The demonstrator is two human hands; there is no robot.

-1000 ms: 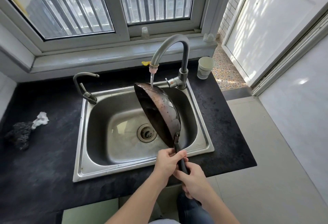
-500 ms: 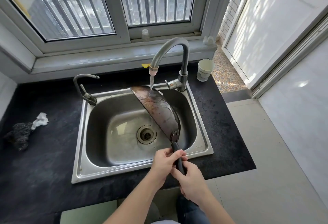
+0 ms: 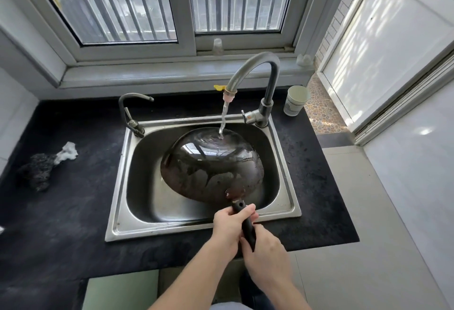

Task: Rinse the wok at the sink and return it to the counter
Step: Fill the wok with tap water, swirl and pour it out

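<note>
A dark wok (image 3: 212, 166) hangs over the steel sink (image 3: 196, 222), turned bottom-up so its wet rounded underside faces me. Water from the tall curved faucet (image 3: 255, 69) runs onto its far edge. Both hands grip its black handle: my left hand (image 3: 232, 226) closer to the wok, my right hand (image 3: 266, 248) behind it at the handle's end. The black counter (image 3: 61, 211) surrounds the sink.
A smaller tap (image 3: 131, 110) stands at the sink's back left corner. A dark scrubber (image 3: 36, 171) and a white scrap (image 3: 67, 151) lie on the counter at left. A paper cup (image 3: 296, 99) stands at the back right. The counter ends at right above a tiled floor.
The wok has rolled from standing on edge to bottom-up, its underside now under the running water. Both hands stayed on the handle.
</note>
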